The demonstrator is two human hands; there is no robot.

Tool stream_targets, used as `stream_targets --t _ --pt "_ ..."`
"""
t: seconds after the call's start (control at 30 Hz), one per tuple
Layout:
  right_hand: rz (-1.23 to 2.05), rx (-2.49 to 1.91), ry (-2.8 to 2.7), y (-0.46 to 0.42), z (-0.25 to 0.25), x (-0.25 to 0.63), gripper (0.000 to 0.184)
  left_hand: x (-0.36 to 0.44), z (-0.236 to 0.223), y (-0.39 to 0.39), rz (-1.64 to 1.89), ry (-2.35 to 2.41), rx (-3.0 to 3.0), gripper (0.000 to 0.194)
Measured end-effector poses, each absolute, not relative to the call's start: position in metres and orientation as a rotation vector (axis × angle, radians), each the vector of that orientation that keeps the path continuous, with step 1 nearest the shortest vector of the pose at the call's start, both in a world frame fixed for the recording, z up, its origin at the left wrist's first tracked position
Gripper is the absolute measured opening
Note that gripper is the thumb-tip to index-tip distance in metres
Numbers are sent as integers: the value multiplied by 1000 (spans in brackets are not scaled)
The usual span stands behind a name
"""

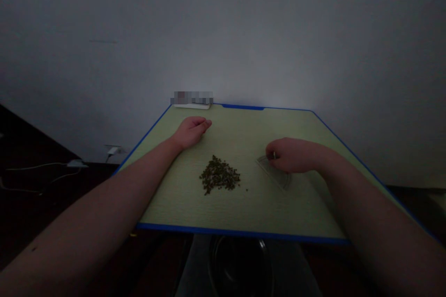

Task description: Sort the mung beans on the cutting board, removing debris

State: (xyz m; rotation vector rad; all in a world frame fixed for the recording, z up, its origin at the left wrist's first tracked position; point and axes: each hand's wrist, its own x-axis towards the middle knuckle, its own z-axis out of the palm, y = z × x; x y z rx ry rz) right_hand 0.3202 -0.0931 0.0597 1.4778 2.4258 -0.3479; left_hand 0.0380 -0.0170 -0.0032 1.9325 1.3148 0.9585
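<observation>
A transparent protractor lies low over the right part of the table, its straight edge facing the pile. My right hand pinches it near its curved side between thumb and fingers. To the left of it, a loose heap of small brown-green grains, like dried seeds or peppercorns, is spread on the tabletop, with a stray grain to its right. My left hand rests on the table behind and left of the heap, fingers curled and thumb pressed against them. The inside of that hand is hidden.
The pale wood-look table has a blue rim. At its back left corner sits a white object with a blurred-out top. A dark round container stands below the front edge, by my lap. A plug and cables are at left.
</observation>
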Motion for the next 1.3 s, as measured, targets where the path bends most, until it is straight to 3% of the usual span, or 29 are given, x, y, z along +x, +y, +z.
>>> stream_targets --t 0.27,0.67,0.93,1.3 --pt "-405 1434 2558 -90 57 315 24 40 0 -20 954 1320 1947 41" --pt "-280 1747 2368 -68 56 345 22 38 -1 -19 951 1338 1972 42" --pt "-643 1257 2608 -93 60 321 15 38 -5 -16 964 1295 1933 40" --pt "-582 1027 2736 -116 61 286 20 40 2 -20 935 1345 1991 41"
